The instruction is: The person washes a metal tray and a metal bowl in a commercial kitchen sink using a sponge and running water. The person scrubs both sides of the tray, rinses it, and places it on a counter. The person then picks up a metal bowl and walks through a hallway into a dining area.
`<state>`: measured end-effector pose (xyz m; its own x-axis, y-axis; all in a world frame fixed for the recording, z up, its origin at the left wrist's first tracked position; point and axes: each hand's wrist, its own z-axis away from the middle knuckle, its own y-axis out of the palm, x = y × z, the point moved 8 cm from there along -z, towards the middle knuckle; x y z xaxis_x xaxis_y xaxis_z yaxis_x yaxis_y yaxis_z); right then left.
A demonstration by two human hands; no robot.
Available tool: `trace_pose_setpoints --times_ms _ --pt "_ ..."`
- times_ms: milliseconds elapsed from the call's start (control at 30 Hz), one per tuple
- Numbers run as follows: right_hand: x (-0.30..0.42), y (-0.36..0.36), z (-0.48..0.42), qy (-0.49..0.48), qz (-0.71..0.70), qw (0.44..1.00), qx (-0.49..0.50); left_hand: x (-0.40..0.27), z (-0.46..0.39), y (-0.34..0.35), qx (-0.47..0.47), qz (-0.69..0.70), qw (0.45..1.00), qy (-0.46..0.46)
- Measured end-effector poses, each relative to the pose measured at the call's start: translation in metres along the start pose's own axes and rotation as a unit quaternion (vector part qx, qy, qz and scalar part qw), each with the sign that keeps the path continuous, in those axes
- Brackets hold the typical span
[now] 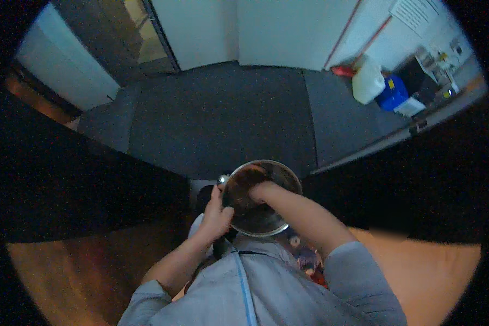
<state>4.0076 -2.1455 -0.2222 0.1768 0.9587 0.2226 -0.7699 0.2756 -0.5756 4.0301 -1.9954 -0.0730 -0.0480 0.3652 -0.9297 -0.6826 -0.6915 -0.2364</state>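
Close in front of my body is a round, shiny metal pot [265,222], its open top facing me. My left hand [219,218] grips the pot's left side near a rounded metal fitting [223,179]. From the right, my right hand [264,192] reaches down past the rim. Its fingers are hidden in the dark inside of the pot, so whether they hold anything cannot be seen. The pot's contents are too dark to make out.
Dark floor panels [224,118] stretch ahead to pale walls [285,32]. At the right wall stand a whitish plastic jug [368,84], a blue container [392,93] and a red-handled floor tool [342,71]. An open doorway [102,32] lies at upper left. Dark partitions flank me.
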Motion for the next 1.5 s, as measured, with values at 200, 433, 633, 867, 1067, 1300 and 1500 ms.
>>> trace_pose_setpoints --times_ms 200,433,633,867,1067,1300,1500 --pt "-0.052 -0.073 -0.124 -0.001 0.048 0.999 0.016 -0.006 -0.124 -0.030 -0.027 0.011 0.997 -0.068" --pt "-0.062 -0.198 -0.153 0.044 0.044 0.998 0.006 -0.034 -0.252 -0.099 0.015 -0.006 0.996 -0.086" --pt "-0.057 -0.275 -0.181 0.049 0.048 0.996 -0.064 -0.055 -0.289 -0.144 0.008 0.011 0.997 -0.076" --pt "-0.016 -0.237 -0.168 0.012 0.161 0.987 0.020 -0.035 -0.224 -0.149 -0.081 0.049 0.987 -0.128" --pt "0.085 -0.311 -0.170 -0.197 0.248 0.943 0.099 -0.049 -0.205 -0.202 -0.204 0.119 0.947 -0.216" --pt "0.198 -0.434 -0.160 -0.311 0.261 0.912 0.056 -0.046 -0.203 -0.303 -0.378 0.197 0.864 -0.270" --pt "0.294 -0.507 -0.190 -0.393 0.198 0.898 0.026 0.004 -0.213 -0.394 -0.451 0.378 0.796 -0.145"
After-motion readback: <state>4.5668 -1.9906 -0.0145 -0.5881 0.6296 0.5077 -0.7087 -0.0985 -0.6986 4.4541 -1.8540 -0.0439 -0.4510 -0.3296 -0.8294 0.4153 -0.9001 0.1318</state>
